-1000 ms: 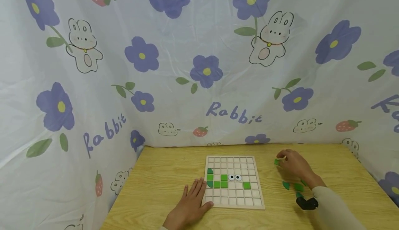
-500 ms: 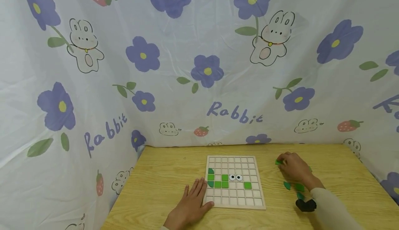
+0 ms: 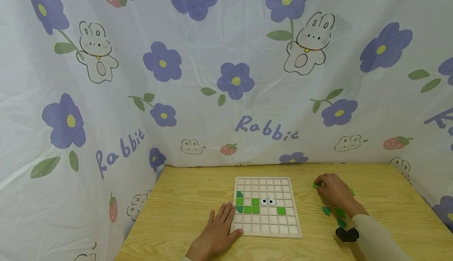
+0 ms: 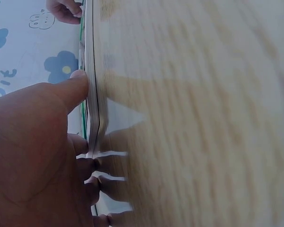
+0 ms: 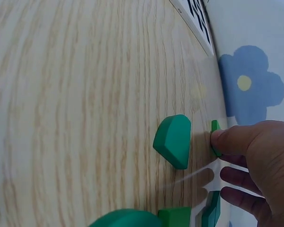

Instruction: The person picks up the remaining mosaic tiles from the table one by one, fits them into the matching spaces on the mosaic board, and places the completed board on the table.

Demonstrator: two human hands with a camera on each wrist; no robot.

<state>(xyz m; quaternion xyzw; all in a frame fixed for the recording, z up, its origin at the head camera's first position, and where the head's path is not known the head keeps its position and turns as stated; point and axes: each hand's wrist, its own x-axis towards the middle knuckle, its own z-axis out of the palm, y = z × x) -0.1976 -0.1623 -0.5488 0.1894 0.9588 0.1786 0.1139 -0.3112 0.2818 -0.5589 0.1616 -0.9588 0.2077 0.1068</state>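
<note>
My right hand is at the right side of the table, thumb and fingers pinching a small light-green tile that stands tilted on edge. Its other fingers hang apart, above a second green piece. Closer to the wrist camera lies a dark-green quarter-round tile. My left hand lies flat with spread fingers along the left edge of the wooden grid board, its thumb on the near-left corner. Green square tiles, dark-green quarter-rounds and two eye tiles sit in the board's cells.
Several loose green tiles lie under and beside the right forearm, partly hidden by it. A black wrist-worn device is by the right sleeve. A patterned curtain hangs behind the wooden table.
My right hand has dipped slightly, and the tile in its pinch now shows more edge-on. A green piece has come into sight behind that hand. The left hand stays on the board.
</note>
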